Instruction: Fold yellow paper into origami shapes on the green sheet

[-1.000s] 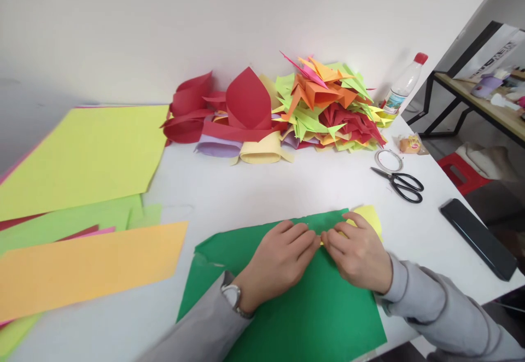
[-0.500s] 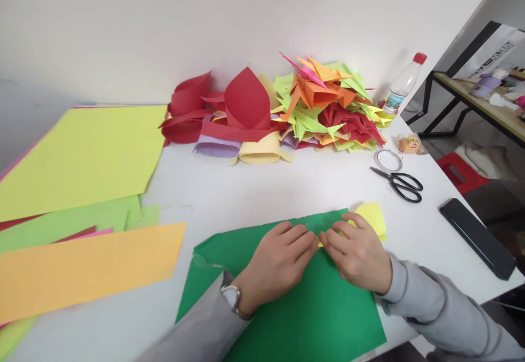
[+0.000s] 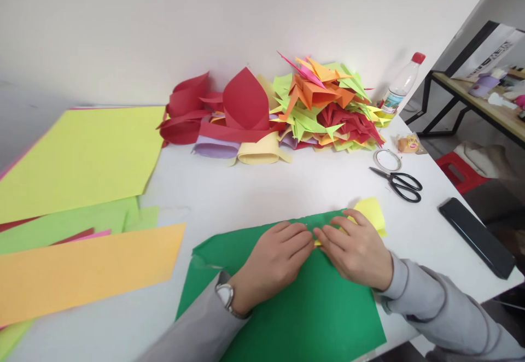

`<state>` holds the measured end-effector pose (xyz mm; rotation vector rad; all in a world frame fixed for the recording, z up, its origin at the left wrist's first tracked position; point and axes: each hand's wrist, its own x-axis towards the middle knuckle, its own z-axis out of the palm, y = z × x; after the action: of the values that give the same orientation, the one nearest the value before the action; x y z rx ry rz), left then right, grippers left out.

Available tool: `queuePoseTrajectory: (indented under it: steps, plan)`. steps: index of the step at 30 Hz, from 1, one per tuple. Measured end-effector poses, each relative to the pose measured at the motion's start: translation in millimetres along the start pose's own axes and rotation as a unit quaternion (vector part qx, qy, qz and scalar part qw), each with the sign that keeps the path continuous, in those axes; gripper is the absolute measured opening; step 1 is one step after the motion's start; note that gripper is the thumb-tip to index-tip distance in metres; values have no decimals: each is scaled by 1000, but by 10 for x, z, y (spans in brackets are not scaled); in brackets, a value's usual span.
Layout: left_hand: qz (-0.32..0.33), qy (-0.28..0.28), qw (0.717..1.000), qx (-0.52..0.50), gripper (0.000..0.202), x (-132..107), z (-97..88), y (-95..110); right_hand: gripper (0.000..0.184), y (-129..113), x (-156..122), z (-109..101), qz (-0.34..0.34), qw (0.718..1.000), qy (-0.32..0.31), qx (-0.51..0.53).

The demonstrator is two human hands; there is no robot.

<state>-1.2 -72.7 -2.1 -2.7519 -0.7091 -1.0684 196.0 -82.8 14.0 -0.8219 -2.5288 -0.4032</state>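
A sheet of yellow paper [image 3: 371, 213] lies across the upper right part of a green mat [image 3: 303, 318], mostly covered by my fingers. My right hand [image 3: 353, 250] is closed on it, with a thin yellow edge showing under the fingertips. My left hand [image 3: 279, 258], a watch [image 3: 226, 294] on its wrist, meets the right hand at the fingertips; its fingers are bent and pressed together at the paper's left end. What lies under the left fingers is hidden.
Black scissors [image 3: 400, 183], a tape roll [image 3: 388, 160] and a black case [image 3: 477, 238] lie to the right. Folded paper shapes [image 3: 320, 102] are heaped by the wall, near a bottle [image 3: 402, 86]. Large coloured sheets [image 3: 86, 154] and an orange strip [image 3: 94, 269] lie left.
My fingertips have shifted slightly left along the yellow paper, both hands staying close together. The camera view has moved a little; everything else stays in place.
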Motion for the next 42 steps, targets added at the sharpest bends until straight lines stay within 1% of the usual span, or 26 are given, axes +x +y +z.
queuePoseTrajectory:
  steps: [2,4,9,11,15,19,23,25,27,29,32,35,38,42]
  plan:
    - [7,-2,1000,13,28,-5,8,-1,15,-16,-5,6,-8,1000,4,-2]
    - [-2,-8,1000,7,25,-9,13,-11,18,-25,-16,15,-10,1000,1,-1]
    - [-40,6,999,-33,9,-7,9,-21,22,-11,-31,25,3,1000,-19,-1]
    - [-43,7,998,-35,11,-2,7,-11,22,-8,-31,23,1,1000,-20,-3]
    - [-55,-6,997,-45,21,8,10,5,23,-16,-35,16,-4,1000,-28,-1]
    - [-39,-12,998,-47,24,5,19,-4,23,-19,-32,14,-4,1000,-25,0]
    - [-26,-12,999,-36,25,-15,30,-12,17,-28,-19,10,-3,1000,-7,-4]
    - [-18,-15,999,-33,26,-24,34,-7,19,-44,-19,1,-13,1000,-6,-3]
    - [-11,-18,999,-32,26,-30,37,1,25,-65,-26,-10,-20,1000,-1,1]
    - [-11,-15,999,-32,24,-31,38,10,29,-80,-33,-20,-18,1000,9,5]
    - [-17,-7,999,-34,22,-20,38,20,28,-77,-30,-26,-16,1000,24,2]
    - [-11,-13,1000,-23,27,0,33,30,29,-55,-5,-24,-21,999,35,-1]
    - [-15,-23,1000,-14,31,15,22,28,28,-33,23,-28,-21,999,32,0]
    - [-24,-29,999,-22,24,15,3,-14,25,-9,24,-43,-12,1000,16,0]
